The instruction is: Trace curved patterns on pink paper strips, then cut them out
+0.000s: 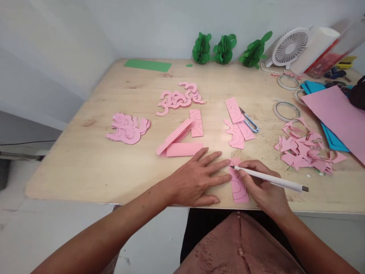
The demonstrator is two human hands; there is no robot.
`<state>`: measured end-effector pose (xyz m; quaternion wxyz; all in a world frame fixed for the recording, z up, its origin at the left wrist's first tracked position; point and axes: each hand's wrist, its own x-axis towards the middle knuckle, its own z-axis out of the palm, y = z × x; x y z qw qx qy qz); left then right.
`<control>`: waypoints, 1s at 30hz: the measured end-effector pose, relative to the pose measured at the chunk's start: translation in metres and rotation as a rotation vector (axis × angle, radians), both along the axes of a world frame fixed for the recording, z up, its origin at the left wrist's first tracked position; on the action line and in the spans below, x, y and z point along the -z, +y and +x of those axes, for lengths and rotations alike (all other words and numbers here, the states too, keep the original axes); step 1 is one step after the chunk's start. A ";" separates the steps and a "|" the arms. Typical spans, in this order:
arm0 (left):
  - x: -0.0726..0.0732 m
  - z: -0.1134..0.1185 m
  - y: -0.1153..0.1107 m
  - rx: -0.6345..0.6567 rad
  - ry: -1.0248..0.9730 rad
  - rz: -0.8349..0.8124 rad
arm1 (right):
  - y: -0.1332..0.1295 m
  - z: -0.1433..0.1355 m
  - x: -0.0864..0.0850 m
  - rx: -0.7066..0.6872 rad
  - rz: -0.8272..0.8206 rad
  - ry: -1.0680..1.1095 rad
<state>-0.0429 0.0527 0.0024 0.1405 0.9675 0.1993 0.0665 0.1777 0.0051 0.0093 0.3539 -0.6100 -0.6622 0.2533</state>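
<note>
A pink paper strip (238, 188) with curved pen lines lies near the table's front edge. My left hand (196, 179) is spread flat, its fingertips touching the strip's left side. Between the fingers of my right hand (268, 190) is a white pen (273, 179), its dark tip on the strip's upper part. Folded pink strips (182, 149) lie just beyond my left hand, beside another marked strip (196, 123). Farther off, more pink pieces (234, 110) with drawn curves rest by small blue-handled snips (251, 122).
Wavy pink cutouts (128, 127) sit at left, others (179, 98) behind the folded strips. Pink scraps (305, 148), tape rolls (287, 110) and pink sheets (339, 118) over blue ones occupy the right. Green paper figures (202, 49), a green strip (148, 65) and a fan (290, 47) stand or lie along the back.
</note>
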 end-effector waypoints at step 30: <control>0.003 -0.001 0.000 -0.003 -0.016 -0.007 | -0.001 -0.003 0.000 -0.034 0.063 -0.105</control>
